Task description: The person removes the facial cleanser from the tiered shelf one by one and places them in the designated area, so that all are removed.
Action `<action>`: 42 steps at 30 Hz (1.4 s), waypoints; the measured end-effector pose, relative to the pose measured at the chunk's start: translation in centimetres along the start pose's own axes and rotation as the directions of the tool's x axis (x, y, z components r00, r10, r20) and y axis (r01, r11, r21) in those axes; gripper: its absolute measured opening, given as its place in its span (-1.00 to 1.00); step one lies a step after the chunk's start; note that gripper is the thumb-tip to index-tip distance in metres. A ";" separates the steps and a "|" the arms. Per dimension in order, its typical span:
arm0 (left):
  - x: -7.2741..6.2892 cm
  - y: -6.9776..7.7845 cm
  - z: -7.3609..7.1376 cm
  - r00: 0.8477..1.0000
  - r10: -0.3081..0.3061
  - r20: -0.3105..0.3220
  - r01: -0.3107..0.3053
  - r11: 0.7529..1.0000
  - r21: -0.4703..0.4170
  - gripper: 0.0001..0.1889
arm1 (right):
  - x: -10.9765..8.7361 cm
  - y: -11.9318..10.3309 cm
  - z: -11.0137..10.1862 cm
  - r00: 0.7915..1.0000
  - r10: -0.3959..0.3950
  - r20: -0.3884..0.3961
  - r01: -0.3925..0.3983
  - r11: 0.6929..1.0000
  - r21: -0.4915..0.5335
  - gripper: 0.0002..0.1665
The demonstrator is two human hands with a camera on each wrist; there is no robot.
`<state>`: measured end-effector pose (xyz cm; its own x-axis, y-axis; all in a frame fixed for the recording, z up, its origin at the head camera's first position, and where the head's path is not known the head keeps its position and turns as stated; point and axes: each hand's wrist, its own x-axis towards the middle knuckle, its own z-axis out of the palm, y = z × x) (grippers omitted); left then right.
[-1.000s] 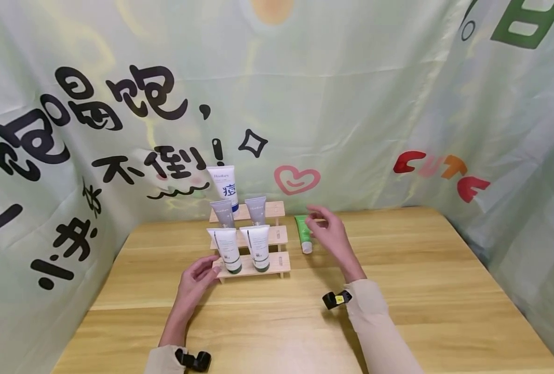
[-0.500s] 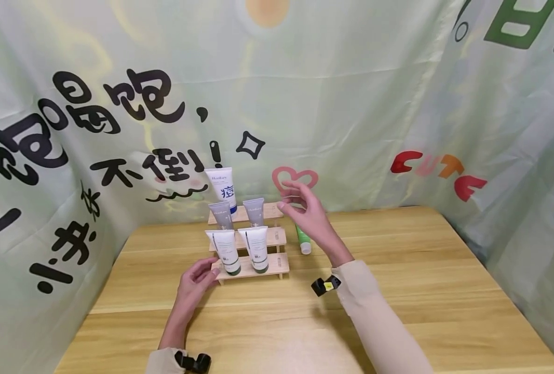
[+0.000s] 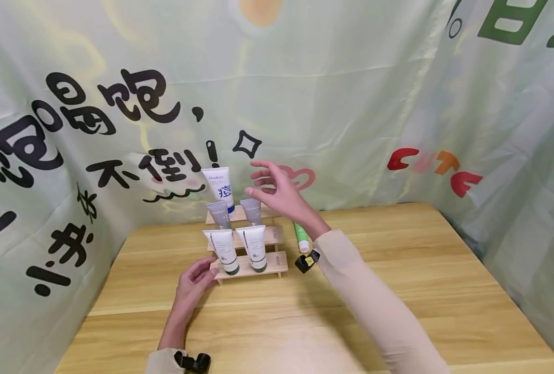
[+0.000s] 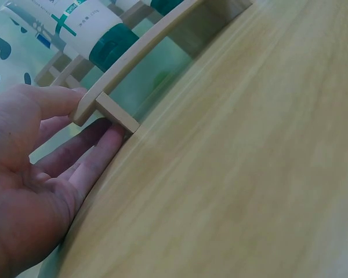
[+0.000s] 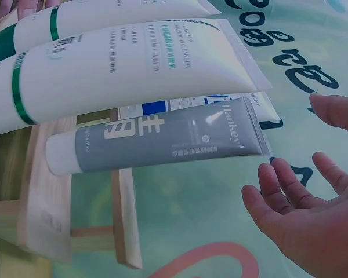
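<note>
A three-tier wooden display stand holds squeeze tubes standing on their caps. My left hand holds the left end of its lowest tier; in the left wrist view, fingers lie over the shelf end and beneath it by the leg. Two white tubes, one left and one right, share the lowest tier. Behind them are two grey tubes, left and right. A white-and-blue tube occupies the top tier's left. My right hand, fingers spread and holding nothing, hovers beyond the right grey tube's crimped end.
A green tube lies on the wooden table right of the stand, partly covered by my right forearm. A printed fabric curtain encloses the table at the back and sides. Each wrist wears a small black camera.
From over the green tube, my right hand has moved left and up to behind the stand's right side, without any tube. The left hand stays at the stand's end.
</note>
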<state>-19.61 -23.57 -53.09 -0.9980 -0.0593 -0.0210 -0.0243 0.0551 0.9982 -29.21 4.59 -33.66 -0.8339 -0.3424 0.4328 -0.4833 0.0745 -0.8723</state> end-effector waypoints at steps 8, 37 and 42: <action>-0.1 -0.1 -0.2 1.000 -0.001 -0.008 0.001 1.000 0.010 -0.57 | 2.1 -0.6 1.5 0.996 0.055 0.067 -0.050 0.997 -0.063 -0.22; 0.3 -0.2 0.1 1.000 0.016 0.001 -0.016 1.000 -0.020 -0.59 | 6.2 0.2 3.6 0.953 0.259 0.156 -0.237 0.960 -0.148 -0.58; 0.2 -0.2 -0.1 1.000 0.014 -0.005 -0.014 1.000 -0.014 -0.59 | 6.3 0.3 3.7 0.956 0.251 0.151 -0.224 0.959 -0.173 -0.68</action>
<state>-19.80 -23.67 -53.31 -0.9980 -0.0632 -0.0065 -0.0091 0.0422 0.9991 -33.62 -1.04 -31.99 -0.8785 -0.4498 0.1608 -0.3226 0.3103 -0.8942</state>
